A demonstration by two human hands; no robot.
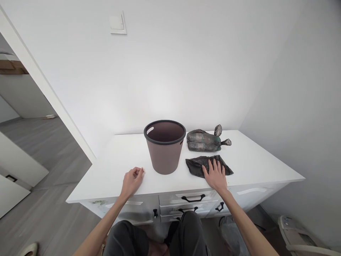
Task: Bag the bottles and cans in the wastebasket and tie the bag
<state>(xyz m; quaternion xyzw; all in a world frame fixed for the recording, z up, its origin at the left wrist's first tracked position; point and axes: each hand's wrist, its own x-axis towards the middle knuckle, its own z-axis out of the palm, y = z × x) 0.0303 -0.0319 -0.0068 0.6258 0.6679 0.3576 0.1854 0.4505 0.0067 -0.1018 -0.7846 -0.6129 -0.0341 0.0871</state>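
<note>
My right hand [217,175] lies with its fingers spread on a crumpled black plastic bag [197,165] near the front of the white cabinet top. My left hand [132,180] rests at the front left of the top, fingers curled together; whether anything small is between them I cannot make out. Between the hands and farther back stands an upright mauve bin [165,156] with a dark rim and handle holes. The part of its inside that shows holds nothing visible. Behind the flat bag, a knotted dark see-through bag [204,141] with bottle-like shapes in it lies on its side.
The white cabinet top [255,163] meets a wall behind, with a light switch [117,23] high up. Below its front edge are drawers with black handles [193,198]. A doorway opens at the left. A pale appliance or chair [301,236] stands at the lower right.
</note>
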